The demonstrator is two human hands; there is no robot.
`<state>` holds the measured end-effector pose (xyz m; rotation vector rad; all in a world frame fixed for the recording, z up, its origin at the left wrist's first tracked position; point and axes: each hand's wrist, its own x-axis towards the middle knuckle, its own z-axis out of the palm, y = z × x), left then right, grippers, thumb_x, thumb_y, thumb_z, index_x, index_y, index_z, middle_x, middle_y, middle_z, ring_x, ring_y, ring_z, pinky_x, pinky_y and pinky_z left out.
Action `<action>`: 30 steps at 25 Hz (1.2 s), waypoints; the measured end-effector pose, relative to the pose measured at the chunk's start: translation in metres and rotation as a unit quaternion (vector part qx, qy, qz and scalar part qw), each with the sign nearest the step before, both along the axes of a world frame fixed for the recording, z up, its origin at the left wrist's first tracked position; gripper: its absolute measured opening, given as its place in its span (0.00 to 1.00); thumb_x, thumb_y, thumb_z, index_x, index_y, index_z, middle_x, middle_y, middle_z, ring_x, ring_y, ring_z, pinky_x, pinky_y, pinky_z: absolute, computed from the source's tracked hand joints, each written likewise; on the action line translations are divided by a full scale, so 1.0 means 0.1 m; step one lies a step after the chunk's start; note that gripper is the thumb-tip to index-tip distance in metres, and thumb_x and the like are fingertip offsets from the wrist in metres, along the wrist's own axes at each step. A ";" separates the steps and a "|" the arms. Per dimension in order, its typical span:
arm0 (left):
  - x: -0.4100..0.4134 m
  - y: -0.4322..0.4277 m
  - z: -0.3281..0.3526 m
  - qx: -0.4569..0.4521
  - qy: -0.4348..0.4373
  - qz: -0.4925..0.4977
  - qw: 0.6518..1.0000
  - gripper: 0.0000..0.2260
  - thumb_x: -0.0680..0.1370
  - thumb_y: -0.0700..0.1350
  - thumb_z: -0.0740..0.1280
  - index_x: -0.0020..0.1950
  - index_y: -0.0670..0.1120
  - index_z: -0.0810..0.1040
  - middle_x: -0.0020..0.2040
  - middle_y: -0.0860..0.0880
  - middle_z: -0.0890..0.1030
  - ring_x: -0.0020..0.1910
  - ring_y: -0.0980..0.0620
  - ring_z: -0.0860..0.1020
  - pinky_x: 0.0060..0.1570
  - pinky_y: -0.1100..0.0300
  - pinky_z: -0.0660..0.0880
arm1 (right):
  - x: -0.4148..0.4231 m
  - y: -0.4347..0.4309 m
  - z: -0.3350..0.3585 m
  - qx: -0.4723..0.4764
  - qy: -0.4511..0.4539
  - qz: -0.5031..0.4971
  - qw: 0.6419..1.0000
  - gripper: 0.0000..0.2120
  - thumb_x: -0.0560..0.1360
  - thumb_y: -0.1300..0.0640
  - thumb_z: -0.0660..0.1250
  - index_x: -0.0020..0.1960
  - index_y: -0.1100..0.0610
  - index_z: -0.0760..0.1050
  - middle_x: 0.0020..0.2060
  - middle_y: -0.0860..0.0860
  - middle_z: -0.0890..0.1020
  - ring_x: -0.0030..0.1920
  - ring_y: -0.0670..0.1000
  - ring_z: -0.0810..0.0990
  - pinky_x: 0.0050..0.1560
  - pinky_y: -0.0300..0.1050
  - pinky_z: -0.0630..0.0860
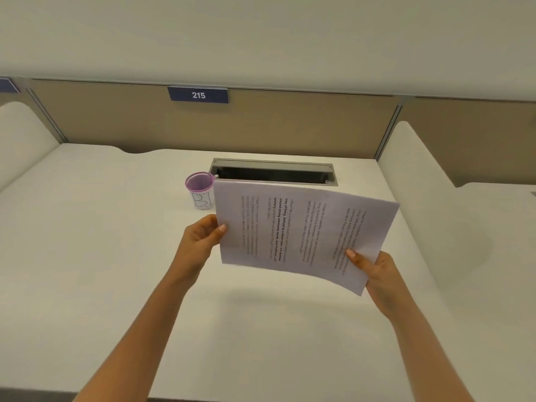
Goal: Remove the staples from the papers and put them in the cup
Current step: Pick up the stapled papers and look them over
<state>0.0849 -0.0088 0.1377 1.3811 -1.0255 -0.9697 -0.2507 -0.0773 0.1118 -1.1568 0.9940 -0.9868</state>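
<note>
I hold the printed papers [301, 230] in the air above the white desk, turned sideways so the text lines run vertically. My left hand [200, 236] pinches the sheets' left edge, thumb on top. At the lower right corner my right hand [374, 271] grips them the same way. No staple is visible on the papers. A small white cup [200, 194] with a purple rim and handwritten letters stands on the desk just behind the papers' upper left corner, apart from both hands.
An open cable hatch [274, 172] is set in the desk [101, 256] behind the papers. A beige partition carries a blue sign "215" [198, 95]. White side dividers [414, 169] flank the desk left and right.
</note>
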 end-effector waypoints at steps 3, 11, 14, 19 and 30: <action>0.01 0.15 -0.19 -0.002 0.023 0.006 1.000 0.11 0.80 0.40 0.64 0.59 0.48 0.81 0.55 0.50 0.85 0.54 0.51 0.82 0.56 0.58 0.78 | -0.05 -0.01 -0.15 -0.002 0.025 0.006 1.000 0.14 0.73 0.53 0.69 0.55 0.58 0.81 0.51 0.56 0.85 0.52 0.56 0.83 0.51 0.48 0.79; -0.20 0.42 -0.66 0.092 -0.018 -0.002 0.996 0.13 0.79 0.38 0.65 0.53 0.55 0.84 0.52 0.56 0.86 0.53 0.58 0.83 0.46 0.73 0.77 | -0.15 0.25 -0.83 0.088 0.108 0.015 0.990 0.08 0.75 0.57 0.69 0.53 0.48 0.82 0.50 0.48 0.86 0.54 0.50 0.82 0.59 0.50 0.75; -0.20 0.30 -0.56 0.098 -0.004 0.012 0.995 0.11 0.79 0.39 0.65 0.54 0.52 0.83 0.50 0.54 0.86 0.50 0.56 0.84 0.45 0.68 0.78 | -0.15 0.06 -0.56 0.062 0.128 0.026 0.990 0.10 0.76 0.56 0.69 0.56 0.51 0.80 0.50 0.46 0.86 0.52 0.49 0.84 0.57 0.48 0.78; -0.21 0.32 -0.49 0.158 0.062 -0.004 0.985 0.10 0.79 0.40 0.65 0.56 0.48 0.83 0.51 0.49 0.87 0.50 0.48 0.85 0.49 0.59 0.78 | -0.30 -0.26 0.10 0.021 0.129 0.103 0.986 0.12 0.76 0.56 0.68 0.60 0.53 0.80 0.53 0.50 0.85 0.52 0.54 0.84 0.53 0.51 0.79; 0.05 0.80 -0.61 0.218 0.128 -0.001 0.968 0.26 0.72 0.49 0.73 0.69 0.48 0.73 0.61 0.48 0.82 0.59 0.45 0.81 0.61 0.46 0.74 | -0.10 -0.30 0.11 0.103 0.164 0.220 0.956 0.12 0.73 0.57 0.73 0.55 0.56 0.82 0.52 0.55 0.85 0.52 0.57 0.85 0.56 0.53 0.79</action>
